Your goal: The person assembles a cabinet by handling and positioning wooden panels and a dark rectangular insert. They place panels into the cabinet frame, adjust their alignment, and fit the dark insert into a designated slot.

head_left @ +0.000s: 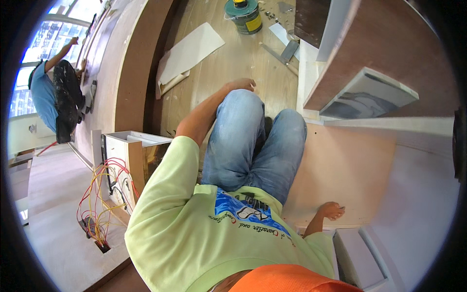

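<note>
My left hand (242, 84) is just beyond my left knee, partly hidden by the denim. Its fingers are curled, and what they hold, if anything, does not show. Low on the right, my right hand (332, 210) hovers over or rests near a pale wood panel (340, 170); I cannot tell if it touches. Those fingers are closed, with a small dark spot at their tips too small to name. Between the hands are my bent knees in blue jeans (238, 131). A grey-and-white marble-patterned piece (369, 95) sits against a brown board (389, 53).
Ahead on the wood floor stand a dark green bucket (245, 22) and loose pale sheets (189, 56). A flat grey tool (290, 50) lies near debris. At left, red and yellow wires (104, 194) spill beside a cabinet box (121, 151). A person in blue (46, 100) crouches farther off.
</note>
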Demonstrator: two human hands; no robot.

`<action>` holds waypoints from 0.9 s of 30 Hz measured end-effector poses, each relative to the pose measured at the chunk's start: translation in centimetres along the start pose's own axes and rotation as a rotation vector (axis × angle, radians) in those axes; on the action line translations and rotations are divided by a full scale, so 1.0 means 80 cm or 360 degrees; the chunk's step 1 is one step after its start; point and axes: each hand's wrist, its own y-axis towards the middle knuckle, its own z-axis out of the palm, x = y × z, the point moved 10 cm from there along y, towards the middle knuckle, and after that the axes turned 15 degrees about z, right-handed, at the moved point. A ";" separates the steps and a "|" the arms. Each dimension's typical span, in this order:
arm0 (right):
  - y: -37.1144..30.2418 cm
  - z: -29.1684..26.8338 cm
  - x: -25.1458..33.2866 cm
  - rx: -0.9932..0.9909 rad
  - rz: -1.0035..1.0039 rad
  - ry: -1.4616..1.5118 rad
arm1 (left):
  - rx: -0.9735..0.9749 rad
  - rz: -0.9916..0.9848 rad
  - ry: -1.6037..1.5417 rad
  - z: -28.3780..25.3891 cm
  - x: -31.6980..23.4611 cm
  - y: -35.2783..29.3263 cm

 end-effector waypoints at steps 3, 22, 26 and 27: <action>0.000 0.017 0.014 0.0381 0.0258 0.0038 | -0.0046 -0.0047 0.0098 -0.020 0.038 0.009; -0.204 -0.017 0.326 0.0215 -0.0569 0.0316 | 0.0039 -0.0210 0.0255 -0.190 0.090 -0.005; -0.212 -0.012 0.331 0.0396 -0.0699 0.0537 | -0.0024 -0.0482 0.0383 -0.294 0.085 -0.019; -0.212 -0.012 0.328 0.0402 -0.0680 0.0556 | -0.0030 -0.0482 0.0393 -0.310 0.074 -0.016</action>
